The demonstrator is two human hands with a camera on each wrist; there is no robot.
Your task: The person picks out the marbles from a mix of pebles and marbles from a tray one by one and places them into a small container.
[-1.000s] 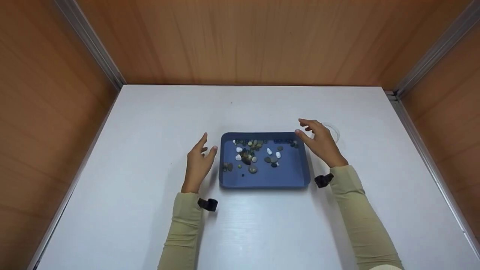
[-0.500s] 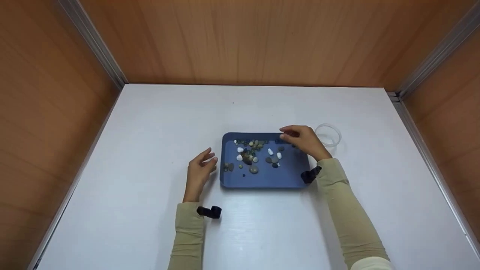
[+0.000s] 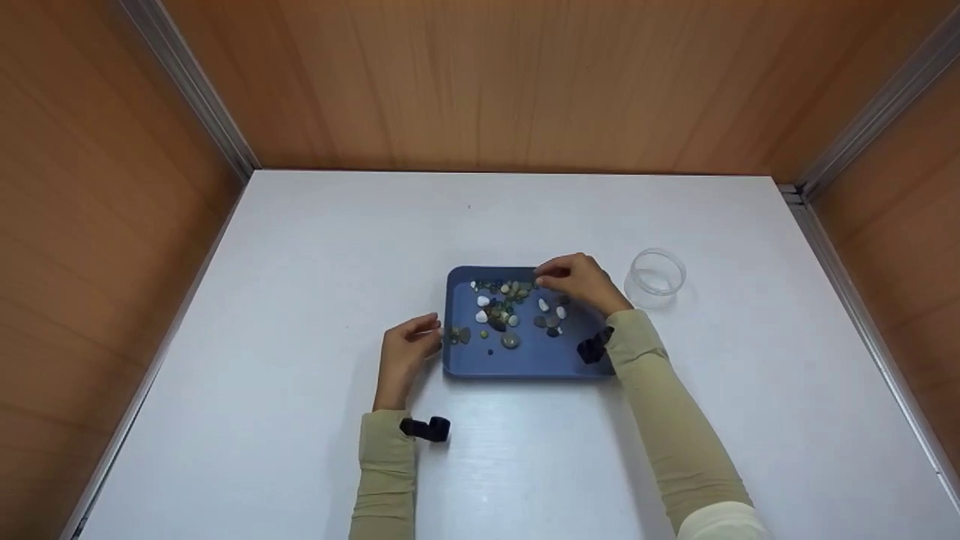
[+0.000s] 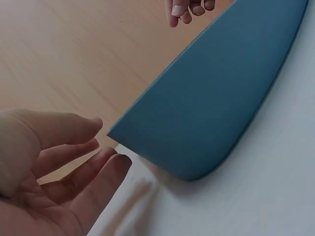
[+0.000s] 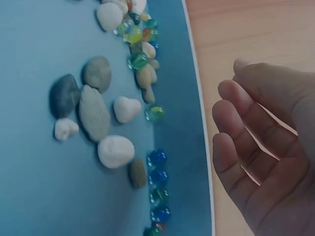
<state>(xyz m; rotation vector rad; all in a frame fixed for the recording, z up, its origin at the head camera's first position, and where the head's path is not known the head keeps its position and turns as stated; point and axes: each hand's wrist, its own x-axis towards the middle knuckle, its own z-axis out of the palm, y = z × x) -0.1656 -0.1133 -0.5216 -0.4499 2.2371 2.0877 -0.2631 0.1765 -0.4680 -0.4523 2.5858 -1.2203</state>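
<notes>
A blue tray [image 3: 540,361] sits mid-table holding several pebbles [image 3: 510,339] and glass marbles. My left hand [image 3: 409,346] lies on the table at the tray's left rim, fingers relaxed and holding nothing. In the left wrist view the left hand [image 4: 64,167] has its fingertips close to the tray [image 4: 221,98] corner. My right hand [image 3: 574,281] hovers over the tray's far side. In the right wrist view the right hand [image 5: 266,157] is loosely curved and empty above the rim, beside a row of blue marbles [image 5: 157,172] and a white pebble [image 5: 115,151] on the tray [image 5: 39,187].
A clear round cup [image 3: 656,276] stands on the white table [image 3: 300,247] just right of the tray. Wooden walls close in the table at the back and on both sides. Black wrist cameras sit on both sleeves.
My right hand has moved left from beside the cup to over the tray's far side, uncovering the cup. My left hand has dropped to the tray's left rim.
</notes>
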